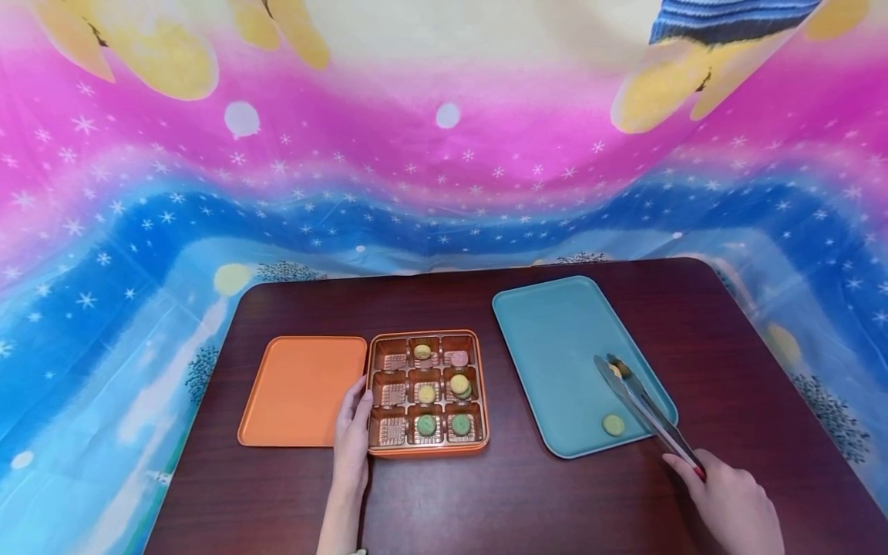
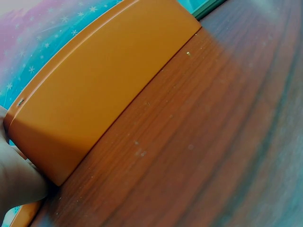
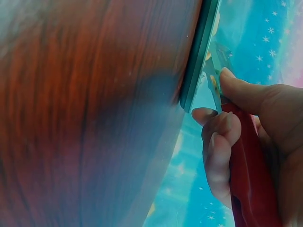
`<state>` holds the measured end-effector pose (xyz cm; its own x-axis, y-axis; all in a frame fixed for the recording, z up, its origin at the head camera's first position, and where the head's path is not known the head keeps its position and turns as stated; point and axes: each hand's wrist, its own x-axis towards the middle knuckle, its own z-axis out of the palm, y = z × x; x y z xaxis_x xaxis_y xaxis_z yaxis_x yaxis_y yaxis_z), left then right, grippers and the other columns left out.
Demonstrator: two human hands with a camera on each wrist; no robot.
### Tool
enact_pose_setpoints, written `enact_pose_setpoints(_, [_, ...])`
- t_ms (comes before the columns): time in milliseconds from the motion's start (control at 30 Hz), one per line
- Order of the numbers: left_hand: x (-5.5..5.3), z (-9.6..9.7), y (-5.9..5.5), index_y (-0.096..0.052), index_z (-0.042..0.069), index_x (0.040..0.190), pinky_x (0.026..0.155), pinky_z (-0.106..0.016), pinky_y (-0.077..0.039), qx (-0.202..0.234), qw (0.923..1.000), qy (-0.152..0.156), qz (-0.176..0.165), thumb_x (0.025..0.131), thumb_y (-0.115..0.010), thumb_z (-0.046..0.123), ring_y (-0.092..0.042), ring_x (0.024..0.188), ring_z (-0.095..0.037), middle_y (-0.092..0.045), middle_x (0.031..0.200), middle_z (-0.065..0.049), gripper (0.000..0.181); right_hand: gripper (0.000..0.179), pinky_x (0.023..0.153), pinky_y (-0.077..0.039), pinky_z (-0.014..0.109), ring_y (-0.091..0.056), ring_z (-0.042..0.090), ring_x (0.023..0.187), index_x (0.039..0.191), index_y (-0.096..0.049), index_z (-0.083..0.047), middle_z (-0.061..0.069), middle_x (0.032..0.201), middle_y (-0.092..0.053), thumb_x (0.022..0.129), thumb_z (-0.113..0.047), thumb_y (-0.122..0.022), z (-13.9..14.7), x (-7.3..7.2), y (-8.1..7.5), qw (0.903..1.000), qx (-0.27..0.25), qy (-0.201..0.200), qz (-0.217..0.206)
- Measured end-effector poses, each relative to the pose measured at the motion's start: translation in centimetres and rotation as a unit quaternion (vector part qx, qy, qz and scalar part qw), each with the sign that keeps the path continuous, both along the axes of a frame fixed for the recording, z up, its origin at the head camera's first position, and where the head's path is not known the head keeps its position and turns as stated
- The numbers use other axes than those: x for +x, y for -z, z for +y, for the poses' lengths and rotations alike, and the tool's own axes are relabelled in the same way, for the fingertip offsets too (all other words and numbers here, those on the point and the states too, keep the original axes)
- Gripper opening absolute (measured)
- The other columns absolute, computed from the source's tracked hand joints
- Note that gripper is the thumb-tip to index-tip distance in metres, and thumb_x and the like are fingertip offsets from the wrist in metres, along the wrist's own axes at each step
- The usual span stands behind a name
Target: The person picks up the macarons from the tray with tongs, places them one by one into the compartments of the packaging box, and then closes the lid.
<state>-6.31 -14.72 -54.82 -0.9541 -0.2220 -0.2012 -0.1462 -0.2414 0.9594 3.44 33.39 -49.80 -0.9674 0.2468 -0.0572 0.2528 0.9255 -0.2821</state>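
My left hand (image 1: 354, 432) rests against the left wall of an orange box (image 1: 430, 453), its fingers along the side near the front corner. The box holds a brown plastic insert (image 1: 393, 428) with a grid of compartments. Small macarons sit in its middle and right columns: yellow (image 1: 426, 394), pink (image 1: 459, 358) and green (image 1: 461, 425). My right hand (image 1: 735, 497) grips red-handled metal tongs (image 1: 655, 420) over a teal tray (image 1: 548, 339). Between the tong tips shows a yellowish macaron (image 1: 615, 371). A yellow-green macaron (image 1: 613, 425) lies near the tray's front edge.
An orange lid (image 1: 305, 393) lies flat left of the box, close against it. Dark wooden tabletop (image 1: 444, 501) separates the box from the tray. A patterned cloth (image 1: 416, 177) hangs around the table's back and sides.
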Motion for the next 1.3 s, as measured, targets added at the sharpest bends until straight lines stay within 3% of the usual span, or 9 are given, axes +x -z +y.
enact_pose_setpoints(367, [0.14, -0.01, -0.10, -0.044, 0.004, 0.155, 0.091, -0.023, -0.050, -0.009, 1.0000, -0.002, 0.002, 0.112, -0.048, 0.028, -0.058, 0.118, -0.015, -0.049, 0.150, -0.016, 0.049, 0.057, 0.051, -0.031, 0.034, -0.037, 0.019, 0.051, 0.067, -0.041, -0.012, 0.000, 0.058, -0.033, 0.103, -0.053, -0.059, 0.17, 0.04, -0.19, 0.9995, -0.012, 0.012, -0.028])
enact_pose_setpoints(600, [0.27, -0.09, -0.14, -0.044, 0.006, 0.155, 0.087, -0.025, -0.051, -0.006, 1.0000, -0.002, -0.007, 0.111, -0.050, 0.028, -0.058, 0.110, -0.016, -0.053, 0.139, -0.015, 0.049, 0.056, 0.053, -0.033, 0.035, -0.039, 0.019, 0.054, 0.069, -0.043, -0.012, 0.000, 0.060, -0.034, 0.104, -0.053, -0.056, 0.28, 0.02, -0.43, 0.9980, -0.026, 0.014, -0.055])
enact_pose_setpoints(833, [0.24, -0.09, -0.20, -0.043, 0.006, 0.155, 0.091, -0.024, -0.049, -0.007, 0.9999, -0.003, -0.007, 0.111, -0.051, 0.027, -0.057, 0.113, -0.015, -0.051, 0.142, -0.017, 0.050, 0.054, 0.052, -0.031, 0.035, -0.037, 0.019, 0.053, 0.067, -0.041, -0.013, 0.000, 0.059, -0.032, 0.105, -0.048, -0.059, 0.19, 0.31, -0.26, 0.9994, -0.018, 0.014, -0.028])
enact_pose_setpoints(1300, [0.08, -0.03, 0.13, -0.044, 0.005, 0.155, 0.087, -0.025, -0.053, 0.002, 1.0000, -0.001, 0.005, 0.111, -0.051, 0.030, -0.062, 0.113, -0.017, -0.051, 0.148, -0.018, 0.051, 0.049, 0.052, -0.033, 0.036, -0.039, 0.019, 0.053, 0.067, -0.046, -0.014, -0.001, 0.058, -0.035, 0.106, -0.041, -0.059, 0.40, 0.06, -0.28, 0.9996, -0.014, -0.005, -0.023])
